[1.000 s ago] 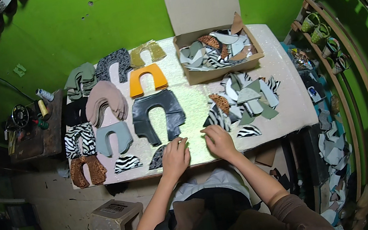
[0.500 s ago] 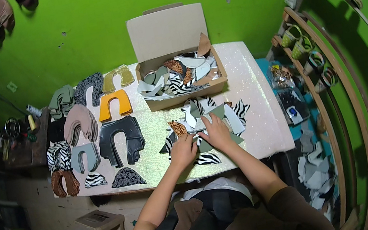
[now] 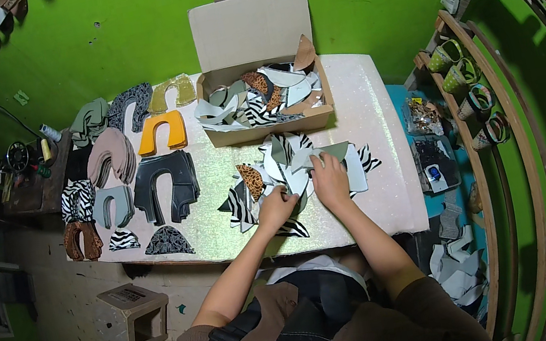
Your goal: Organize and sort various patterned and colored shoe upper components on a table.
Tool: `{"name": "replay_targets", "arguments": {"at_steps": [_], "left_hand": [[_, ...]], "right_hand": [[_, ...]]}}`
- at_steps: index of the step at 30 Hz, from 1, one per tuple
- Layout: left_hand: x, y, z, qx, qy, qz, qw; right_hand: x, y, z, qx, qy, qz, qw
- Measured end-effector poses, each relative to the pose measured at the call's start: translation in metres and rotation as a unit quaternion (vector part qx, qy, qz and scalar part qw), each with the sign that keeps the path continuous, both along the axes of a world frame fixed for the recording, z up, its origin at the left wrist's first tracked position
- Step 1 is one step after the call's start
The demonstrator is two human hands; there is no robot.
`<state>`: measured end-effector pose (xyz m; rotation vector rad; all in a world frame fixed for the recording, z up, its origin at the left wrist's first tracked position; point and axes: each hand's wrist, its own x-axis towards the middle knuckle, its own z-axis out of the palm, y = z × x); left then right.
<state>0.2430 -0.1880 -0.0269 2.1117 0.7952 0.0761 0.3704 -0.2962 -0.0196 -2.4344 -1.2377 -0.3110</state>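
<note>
A loose heap of cut material scraps (image 3: 297, 172) lies on the table in front of me, in zebra print, grey, white and olive. My left hand (image 3: 278, 208) rests at the near left side of the heap with fingers curled; what they pinch, if anything, is hidden. My right hand (image 3: 330, 179) lies over the right part of the heap, fingers stretched out on a pale grey scrap (image 3: 302, 159). Left of centre is a curved leopard-print piece (image 3: 251, 180). A zebra-print piece (image 3: 293, 228) sits just below my left hand.
An open cardboard box (image 3: 266, 130) full of scraps stands behind the heap. Stacks of U-shaped pieces, including black (image 3: 184, 186), orange (image 3: 172, 131) and pink (image 3: 106, 156), cover the table's left side. A wooden rack (image 3: 488, 169) with sandals stands right; a stool (image 3: 131, 316) is below left.
The hands have moved slightly apart over the heap. The leopard-print piece shows more fully, and the scraps lie a little differently. The whole view has shifted a bit.
</note>
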Motion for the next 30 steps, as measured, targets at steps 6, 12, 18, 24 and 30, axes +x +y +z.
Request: {"name": "replay_targets", "arguments": {"at_steps": [6, 12, 18, 24, 30], "left_hand": [[0.008, -0.006, -0.013, -0.104, -0.07, 0.128, 0.984], [-0.018, 0.004, 0.005, -0.202, -0.142, 0.089, 0.965], [-0.057, 0.006, 0.04, 0.006, -0.17, 0.003, 0.985], [-0.079, 0.003, 0.058, 0.253, -0.175, -0.111, 0.945], [-0.097, 0.015, 0.05, 0.195, -0.196, -0.056, 0.959]], "right_hand": [[-0.016, -0.011, 0.009, 0.025, 0.039, 0.084, 0.995], [-0.01, -0.021, 0.01, 0.1, 0.189, 0.063, 0.975], [-0.024, -0.018, -0.002, 0.189, 0.518, 0.016, 0.834], [-0.048, -0.009, 0.019, 0.14, 0.729, -0.02, 0.67], [-0.059, -0.007, 0.02, 0.247, 0.792, 0.005, 0.558]]}}
